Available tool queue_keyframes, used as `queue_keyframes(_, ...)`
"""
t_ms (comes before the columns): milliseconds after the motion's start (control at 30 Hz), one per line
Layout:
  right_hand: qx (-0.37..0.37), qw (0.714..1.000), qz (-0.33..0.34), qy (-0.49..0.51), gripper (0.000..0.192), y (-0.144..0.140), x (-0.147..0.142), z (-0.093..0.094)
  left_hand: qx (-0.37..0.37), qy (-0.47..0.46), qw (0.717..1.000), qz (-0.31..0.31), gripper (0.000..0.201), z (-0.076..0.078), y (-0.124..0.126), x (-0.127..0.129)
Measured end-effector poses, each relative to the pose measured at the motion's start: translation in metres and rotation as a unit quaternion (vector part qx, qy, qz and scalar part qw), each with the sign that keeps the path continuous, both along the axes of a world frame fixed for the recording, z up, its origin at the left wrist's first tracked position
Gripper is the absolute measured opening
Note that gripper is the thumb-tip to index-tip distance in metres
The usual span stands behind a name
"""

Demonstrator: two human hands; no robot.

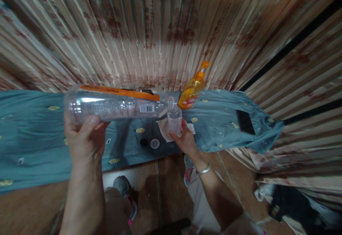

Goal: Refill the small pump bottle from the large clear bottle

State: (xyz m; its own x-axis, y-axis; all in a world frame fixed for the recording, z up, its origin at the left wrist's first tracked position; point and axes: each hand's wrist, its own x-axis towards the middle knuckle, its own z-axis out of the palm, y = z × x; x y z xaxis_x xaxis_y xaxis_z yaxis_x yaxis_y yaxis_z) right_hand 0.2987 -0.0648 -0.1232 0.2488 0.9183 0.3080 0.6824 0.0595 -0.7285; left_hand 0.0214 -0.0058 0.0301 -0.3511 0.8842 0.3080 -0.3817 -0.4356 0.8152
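My left hand [87,135] is wrapped round the base end of a large clear plastic bottle [114,105] with an orange-edged label and a barcode. The bottle lies almost level in the air, its neck pointing right. At its mouth stands a small clear bottle [175,121], upright, gripped by my right hand [185,137]. The two mouths meet or nearly meet; whether they touch I cannot tell. Below on the cloth are a black cap [143,142] and a round translucent lid [155,143]. Behind the small bottle, a white tissue [163,130] lies on the cloth.
An orange pump bottle [191,90] stands just behind the small bottle. A black phone [245,122] lies to the right on the teal patterned cloth [34,131]. Pleated curtains [160,32] hang behind. Dark clothing or a bag [294,204] lies on the tiled floor.
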Motion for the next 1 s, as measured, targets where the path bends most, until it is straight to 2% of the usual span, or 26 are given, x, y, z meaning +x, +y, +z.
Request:
queue_keyframes(200,-0.040,0.999,0.000,0.032,0.081,-0.0002,-0.0015,0.0037,0.004,-0.001,1.000,0.003,0.049,-0.0002,-0.0012,-0.0013)
queue_keyframes(300,-0.050,0.998,-0.015,0.033,0.086,0.0003,-0.0031,0.0045,0.006,-0.006,1.000,0.003,0.048,-0.0010,-0.0024,-0.0020)
queue_keyframes(567,-0.038,0.998,-0.018,0.043,0.088,0.0010,-0.0047,0.0007,0.010,0.017,1.000,-0.006,0.045,-0.0030,-0.0019,-0.0045)
queue_keyframes(800,-0.046,0.998,-0.019,0.048,0.087,0.0007,-0.0055,0.0024,0.011,0.027,1.000,0.001,0.059,-0.0033,-0.0026,-0.0058)
queue_keyframes(1000,-0.043,0.998,-0.011,0.037,0.087,0.0005,-0.0047,0.0019,0.005,0.008,1.000,0.005,0.055,-0.0021,-0.0022,-0.0064)
